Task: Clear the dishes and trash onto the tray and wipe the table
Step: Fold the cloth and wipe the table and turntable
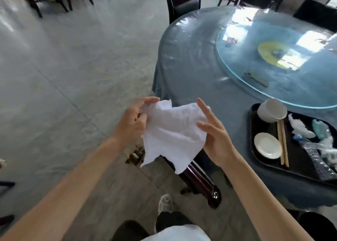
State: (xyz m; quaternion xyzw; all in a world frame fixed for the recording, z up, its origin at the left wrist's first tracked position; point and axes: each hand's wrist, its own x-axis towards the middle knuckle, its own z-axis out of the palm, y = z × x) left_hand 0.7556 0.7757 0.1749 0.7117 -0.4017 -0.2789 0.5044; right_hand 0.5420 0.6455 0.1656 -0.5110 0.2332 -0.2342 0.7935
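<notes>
Round table (197, 62) seen at 2 o'clock; black tray (255, 149) near its edge at 3 o'clock. White cloth (173, 131) held mid-air: pinched by left hand (133, 120), gripped by right hand (215, 140) with fingers spread.

head camera looks forward and down, close over both hands (175, 129), table (197, 62) to the right.

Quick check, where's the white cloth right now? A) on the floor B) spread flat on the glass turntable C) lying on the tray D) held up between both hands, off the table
D: the white cloth hangs in the air between the left hand and the right hand, beside the table rather than on it, clear of the tray.
</notes>
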